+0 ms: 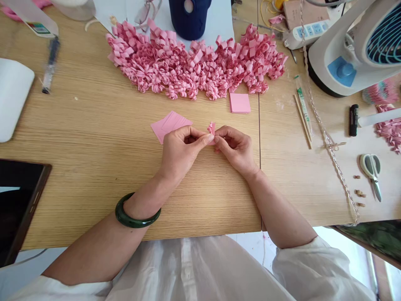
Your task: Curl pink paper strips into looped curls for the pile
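Observation:
My left hand (181,148) and my right hand (234,146) meet at the middle of the wooden table (94,125), both pinching a small pink paper piece (211,128) with curled strips sticking up between the fingertips. A green bangle (134,217) circles my left wrist. Just behind my left hand lies a small stack of flat pink paper sheets (167,123). A square pink paper pad (239,103) lies further back to the right. A long heap of curled pink paper pieces (194,62) stretches across the back of the table.
A fan (354,46) stands at the back right, with a power strip (310,31) behind it. Scissors (372,171), wooden sticks (303,121), a braided cord (332,146) and a black lighter (354,120) lie at the right. A tablet (19,200) sits at the left edge, a dark blue container (189,16) at the back.

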Action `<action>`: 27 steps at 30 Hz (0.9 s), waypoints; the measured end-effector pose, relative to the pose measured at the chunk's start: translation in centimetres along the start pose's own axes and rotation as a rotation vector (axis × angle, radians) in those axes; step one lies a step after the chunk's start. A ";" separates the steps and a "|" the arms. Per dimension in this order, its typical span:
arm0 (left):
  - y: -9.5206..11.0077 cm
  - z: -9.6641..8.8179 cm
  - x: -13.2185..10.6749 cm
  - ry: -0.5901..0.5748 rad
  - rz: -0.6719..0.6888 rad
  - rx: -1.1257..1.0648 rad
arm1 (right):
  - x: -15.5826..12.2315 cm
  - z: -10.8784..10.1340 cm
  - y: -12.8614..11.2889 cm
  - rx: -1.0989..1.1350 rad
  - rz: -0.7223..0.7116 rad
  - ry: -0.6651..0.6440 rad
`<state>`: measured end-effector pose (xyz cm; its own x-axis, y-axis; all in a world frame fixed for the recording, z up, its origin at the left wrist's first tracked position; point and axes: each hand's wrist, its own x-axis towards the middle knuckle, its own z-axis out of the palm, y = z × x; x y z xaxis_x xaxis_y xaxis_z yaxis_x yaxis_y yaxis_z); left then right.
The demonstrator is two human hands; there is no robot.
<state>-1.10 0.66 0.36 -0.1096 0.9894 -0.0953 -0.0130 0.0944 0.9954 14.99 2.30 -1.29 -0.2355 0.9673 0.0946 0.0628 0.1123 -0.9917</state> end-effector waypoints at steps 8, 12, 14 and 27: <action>-0.1 -0.2 0.4 -0.028 -0.028 -0.011 | 0.0 0.2 -0.2 -0.001 0.027 0.025; 0.6 -0.5 0.4 0.020 0.058 -0.013 | 0.1 0.3 -0.3 -0.015 0.067 0.115; 1.2 -0.4 0.0 0.115 0.172 -0.026 | 0.1 0.3 -0.4 -0.014 0.084 0.145; 0.0 0.6 -0.7 0.011 0.112 0.018 | 0.2 0.4 -0.7 0.021 0.103 0.155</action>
<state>-0.39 0.07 0.46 -0.1204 0.9926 0.0162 0.0177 -0.0142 0.9997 14.48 2.31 -0.64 -0.0761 0.9971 0.0030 0.0586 0.0075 -0.9983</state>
